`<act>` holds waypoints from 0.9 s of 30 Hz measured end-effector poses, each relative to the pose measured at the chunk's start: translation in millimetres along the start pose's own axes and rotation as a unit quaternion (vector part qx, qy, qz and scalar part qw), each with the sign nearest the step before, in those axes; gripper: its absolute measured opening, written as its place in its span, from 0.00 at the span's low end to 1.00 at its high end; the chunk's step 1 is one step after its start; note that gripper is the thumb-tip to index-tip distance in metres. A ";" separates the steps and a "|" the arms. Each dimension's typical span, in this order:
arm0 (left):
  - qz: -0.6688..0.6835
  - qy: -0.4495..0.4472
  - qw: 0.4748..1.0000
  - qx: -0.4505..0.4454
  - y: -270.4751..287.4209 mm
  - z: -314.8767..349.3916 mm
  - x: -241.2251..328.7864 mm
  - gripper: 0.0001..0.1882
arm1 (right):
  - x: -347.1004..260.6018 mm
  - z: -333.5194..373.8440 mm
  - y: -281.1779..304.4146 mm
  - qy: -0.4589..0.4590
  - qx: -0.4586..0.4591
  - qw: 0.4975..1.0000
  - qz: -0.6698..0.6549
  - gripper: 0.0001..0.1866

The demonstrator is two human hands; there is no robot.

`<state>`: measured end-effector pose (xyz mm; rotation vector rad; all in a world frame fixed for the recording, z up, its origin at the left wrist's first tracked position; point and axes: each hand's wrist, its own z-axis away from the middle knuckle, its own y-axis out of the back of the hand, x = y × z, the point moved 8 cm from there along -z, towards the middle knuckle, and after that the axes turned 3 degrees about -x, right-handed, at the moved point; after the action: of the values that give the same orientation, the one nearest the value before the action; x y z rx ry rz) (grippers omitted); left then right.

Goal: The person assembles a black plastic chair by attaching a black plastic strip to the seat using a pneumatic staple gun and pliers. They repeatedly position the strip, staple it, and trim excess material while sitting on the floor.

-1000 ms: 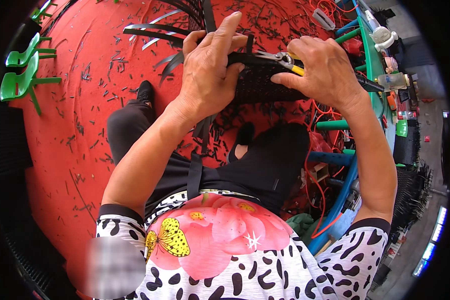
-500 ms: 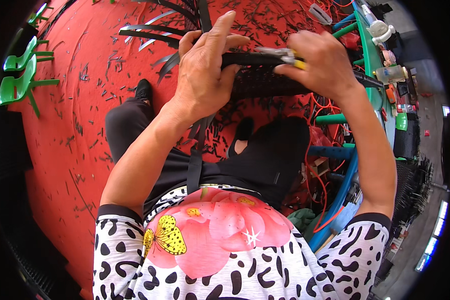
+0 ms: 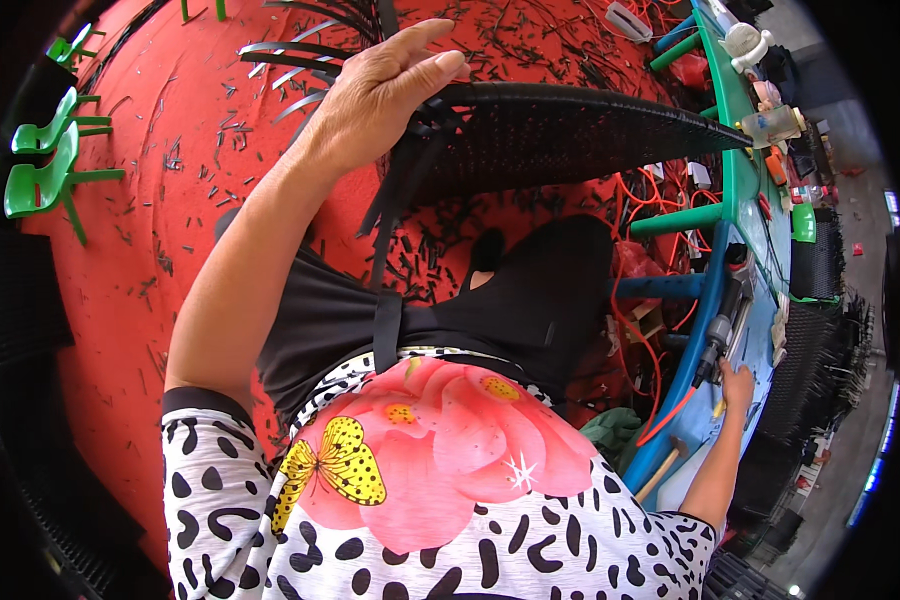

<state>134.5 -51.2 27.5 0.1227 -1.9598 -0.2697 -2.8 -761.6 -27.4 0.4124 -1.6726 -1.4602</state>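
My left hand [image 3: 375,90] is at the near-left corner of a black woven panel [image 3: 560,140], its thumb and forefinger stretched toward the right. Its other fingers are hidden, and the hand appears to hold that corner. Loose black strips [image 3: 305,58] fan out beyond the hand, while others hang below the corner. On the blue tabletop at the right, my right hand [image 3: 738,387] is closed round what appear to be pliers; a bit of yellow handle [image 3: 718,409] shows beside it. Just beyond lies a grey-and-black power tool [image 3: 722,318].
The panel's far end reaches the green-edged bench [image 3: 727,150], where a clear jar [image 3: 773,125] stands. An orange-red hose [image 3: 653,385] loops down beside it. Black offcuts [image 3: 420,268] litter the red floor. Green chairs [image 3: 45,175] stand at left; a wooden-handled tool [image 3: 662,472] lies at lower right.
My right hand has left the panel with the yellow-handled pliers and come down to the tabletop at right. My left hand has shifted slightly left, and more of the panel shows.
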 end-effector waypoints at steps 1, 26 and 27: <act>-0.009 -0.001 1.000 -0.003 -1.0 0.7 -0.1 0.29 | -13.4 2.4 7.4 0.060 0.039 0.996 -0.046 0.28; -0.480 -0.344 0.806 0.032 -42.3 28.0 81.6 0.27 | -476.8 252.6 258.6 0.706 0.176 0.450 -0.519 0.10; -0.473 -0.374 0.796 0.049 -41.2 30.8 89.2 0.27 | -474.7 251.6 256.8 0.701 0.172 0.437 -0.537 0.09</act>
<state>69.4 -105.8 85.6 1.2533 -2.5413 -0.9892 151.5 -190.7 42.1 2.4117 -0.0125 -0.6680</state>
